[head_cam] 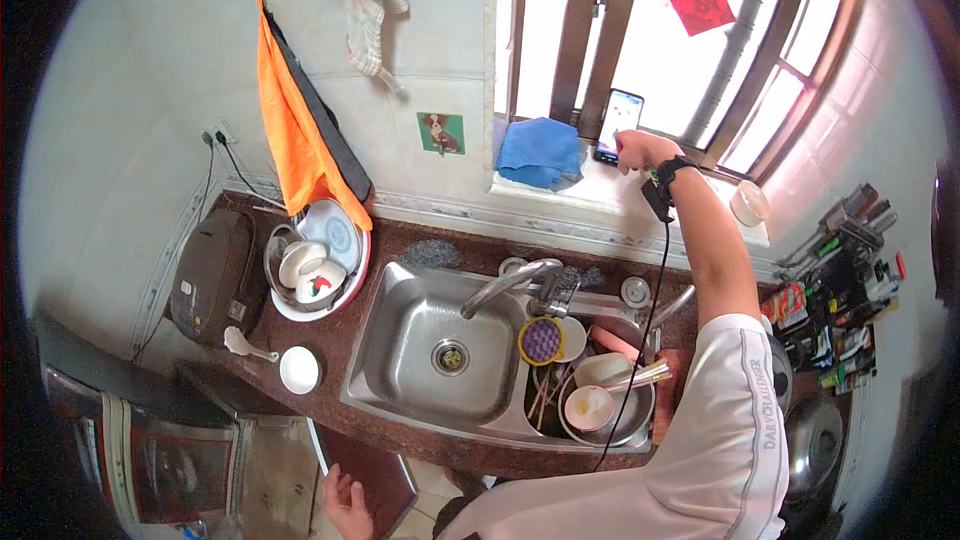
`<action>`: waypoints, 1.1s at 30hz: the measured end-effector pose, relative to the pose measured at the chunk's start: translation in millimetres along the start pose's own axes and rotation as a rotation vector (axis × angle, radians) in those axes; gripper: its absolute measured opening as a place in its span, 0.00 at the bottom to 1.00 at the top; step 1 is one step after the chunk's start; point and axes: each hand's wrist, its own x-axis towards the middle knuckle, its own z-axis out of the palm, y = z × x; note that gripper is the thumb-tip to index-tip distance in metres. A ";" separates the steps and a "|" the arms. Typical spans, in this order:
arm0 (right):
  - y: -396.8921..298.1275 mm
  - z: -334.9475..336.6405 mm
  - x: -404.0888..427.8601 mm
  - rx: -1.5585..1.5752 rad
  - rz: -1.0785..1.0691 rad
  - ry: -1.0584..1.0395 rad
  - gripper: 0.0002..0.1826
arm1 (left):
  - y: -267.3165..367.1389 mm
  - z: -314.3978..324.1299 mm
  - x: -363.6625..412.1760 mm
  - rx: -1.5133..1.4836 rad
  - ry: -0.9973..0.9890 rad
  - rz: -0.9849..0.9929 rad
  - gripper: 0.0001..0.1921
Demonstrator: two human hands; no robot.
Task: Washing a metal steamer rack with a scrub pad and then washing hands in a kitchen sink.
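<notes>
My right hand (640, 151), with a black wrist strap and cable, reaches to the window sill. Its fingers are curled at the lower part of a lit smartphone (620, 116) that leans upright against the window frame. Whether a fingertip presses the screen cannot be told. My left hand (349, 501) hangs in front of the counter, fingers slightly apart and holding nothing. Between the hands lies a steel double sink (442, 330) with a curved faucet (510, 283). Its right basin holds a metal bowl (643, 420), a used bowl (589, 408), chopsticks (645, 376) and a purple scrubber (541, 340).
A folded blue cloth (540, 152) lies beside the phone. Left of the sink are a basin (289, 309) of stacked dishes, a white bowl (300, 370), a rice spoon (247, 345) and a dark rice cooker (217, 277). An orange cloth (289, 120) hangs above the basin.
</notes>
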 end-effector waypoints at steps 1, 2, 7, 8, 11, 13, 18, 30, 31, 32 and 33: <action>-0.1 1.5 8.3 -0.006 -0.017 -0.010 0.20 | 0.1 0.7 -3.8 -0.010 0.039 -0.027 0.22; 0.1 4.3 14.0 -0.014 -0.009 -0.002 0.18 | 0.9 3.6 -7.5 -0.038 0.096 -0.022 0.20; 10.3 7.8 44.6 -0.007 -0.005 0.005 0.11 | -19.9 4.4 -5.3 0.039 0.127 -0.040 0.25; 7.1 4.3 41.4 0.030 0.035 0.010 0.12 | -15.8 6.6 -4.5 0.011 0.133 -0.023 0.25; 57.8 0.7 70.9 0.414 0.073 0.134 0.21 | -3.1 5.9 4.7 0.037 0.100 -0.094 0.25; 69.9 -5.1 78.0 0.326 -0.224 0.415 0.20 | -10.5 1.3 -0.4 0.004 0.142 -0.092 0.24; 68.0 -36.5 40.2 0.543 -0.228 0.551 0.14 | -15.8 -8.7 -7.3 0.072 0.187 -0.082 0.24; -98.6 13.4 -210.3 0.547 -0.361 0.361 0.12 | -124.6 -77.7 -14.9 0.250 0.145 -0.338 0.29; -110.1 26.2 -234.4 0.538 -0.386 0.360 0.11 | -143.4 -87.1 -18.8 0.243 0.121 -0.329 0.29; -131.8 37.6 -263.9 0.529 -0.353 0.314 0.11 | -170.9 -98.8 -24.4 0.249 0.115 -0.389 0.30; -147.8 50.6 -291.3 0.524 -0.319 0.269 0.10 | -194.6 -110.9 -28.9 0.257 0.109 -0.446 0.31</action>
